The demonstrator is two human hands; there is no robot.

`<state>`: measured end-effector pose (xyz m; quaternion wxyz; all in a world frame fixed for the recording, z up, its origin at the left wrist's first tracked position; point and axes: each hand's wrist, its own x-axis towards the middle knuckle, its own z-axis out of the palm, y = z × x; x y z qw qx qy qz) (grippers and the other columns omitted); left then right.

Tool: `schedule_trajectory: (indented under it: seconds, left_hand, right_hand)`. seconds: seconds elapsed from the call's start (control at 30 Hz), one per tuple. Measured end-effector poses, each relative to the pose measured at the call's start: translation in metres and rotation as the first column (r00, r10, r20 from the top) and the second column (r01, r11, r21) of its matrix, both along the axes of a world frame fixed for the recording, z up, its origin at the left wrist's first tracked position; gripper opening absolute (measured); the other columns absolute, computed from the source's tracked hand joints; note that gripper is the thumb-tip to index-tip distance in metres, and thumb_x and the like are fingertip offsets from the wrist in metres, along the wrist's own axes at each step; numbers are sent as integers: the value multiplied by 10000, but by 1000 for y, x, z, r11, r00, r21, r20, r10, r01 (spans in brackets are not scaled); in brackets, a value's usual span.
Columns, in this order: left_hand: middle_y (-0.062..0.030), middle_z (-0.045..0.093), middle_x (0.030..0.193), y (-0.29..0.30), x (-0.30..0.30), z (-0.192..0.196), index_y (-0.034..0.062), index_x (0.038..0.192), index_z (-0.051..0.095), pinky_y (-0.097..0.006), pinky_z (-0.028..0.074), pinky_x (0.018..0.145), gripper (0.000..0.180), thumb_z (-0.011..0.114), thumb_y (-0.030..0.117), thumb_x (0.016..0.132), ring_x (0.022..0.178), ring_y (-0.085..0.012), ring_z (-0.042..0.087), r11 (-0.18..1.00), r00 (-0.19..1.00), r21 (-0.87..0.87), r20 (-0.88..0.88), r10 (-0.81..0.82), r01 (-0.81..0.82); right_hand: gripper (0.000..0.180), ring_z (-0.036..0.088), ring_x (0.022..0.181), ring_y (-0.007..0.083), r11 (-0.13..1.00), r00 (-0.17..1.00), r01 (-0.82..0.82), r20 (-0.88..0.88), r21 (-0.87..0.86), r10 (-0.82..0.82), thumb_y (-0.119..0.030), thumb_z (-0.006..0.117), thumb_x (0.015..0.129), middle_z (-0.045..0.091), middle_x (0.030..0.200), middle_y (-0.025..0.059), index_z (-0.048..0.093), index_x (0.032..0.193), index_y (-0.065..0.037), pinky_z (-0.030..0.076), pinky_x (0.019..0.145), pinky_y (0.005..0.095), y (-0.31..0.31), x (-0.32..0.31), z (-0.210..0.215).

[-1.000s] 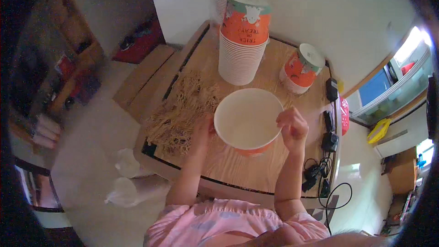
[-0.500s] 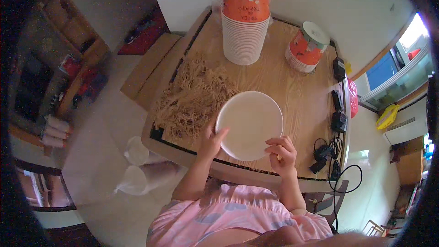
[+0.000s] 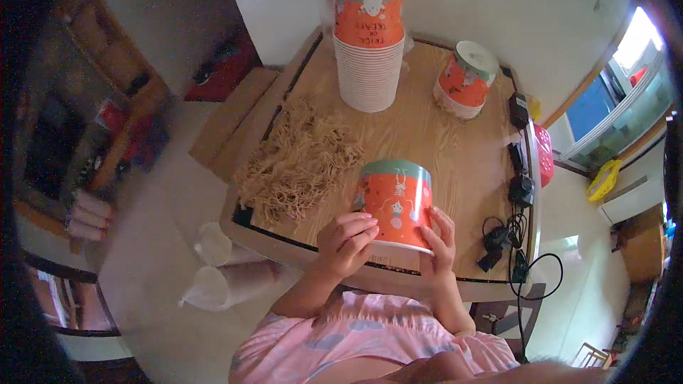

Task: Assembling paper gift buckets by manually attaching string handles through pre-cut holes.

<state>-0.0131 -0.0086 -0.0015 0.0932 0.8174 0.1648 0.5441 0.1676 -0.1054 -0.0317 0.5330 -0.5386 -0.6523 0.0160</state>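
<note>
Between my two hands is an orange paper bucket with a green band and small printed figures. Its white rim points toward me and its base away, so the printed side shows and the inside is hidden. My left hand closes on the lower left side near the rim, fingers bent across the front. On the right side, my right hand grips the wall near the rim, with its thumb on the print. Left of the bucket lies a tangled heap of brown twine on the wooden table.
A tall stack of upturned paper buckets stands at the table's back, with a shorter stack to its right. Black adapters and cables line the right edge. Bagged white stacks lie on the floor at left, below a cardboard box.
The bucket has turned from showing its plain white round face to showing its printed side. My left hand has shifted onto its front, and my right fingers now press its side.
</note>
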Motion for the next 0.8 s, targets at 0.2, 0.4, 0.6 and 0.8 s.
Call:
schedule_trajectory:
  seconds: [0.2,0.4,0.6,0.8]
  left_hand:
    - [-24,604,926,-4,-1,6,90,911,580,-310,506,691,355,704,-9,593,809,-215,595,999,998,27,-37,46,-45]
    - [-57,597,947,-7,-2,9,90,926,568,-372,495,735,363,684,0,594,858,-258,578,1000,999,0,-35,-1,1]
    - [-62,597,949,-10,0,9,91,934,569,-377,500,736,376,697,17,589,853,-263,580,1000,1000,12,-28,3,-3]
    - [-35,584,944,-10,9,9,105,946,581,-348,513,723,320,723,124,659,830,-233,578,999,1000,45,10,-23,22]
  right_hand:
    - [213,443,1162,365,992,995,67,-81,105,-59,-87,565,836,484,1234,190,615,1042,-108,383,953,458,4,-6,-18]
    - [279,459,1141,402,965,991,108,-103,240,-85,-189,409,938,444,1248,271,455,1197,-96,378,939,503,0,0,-35]
    - [278,466,1135,399,953,989,129,-112,276,-101,-168,414,932,451,1248,264,475,1189,-80,380,941,492,-4,-2,-36]
    - [276,457,1146,397,950,982,145,-154,275,-105,-168,418,928,441,1263,262,497,1174,-71,374,947,489,-7,-2,-43]
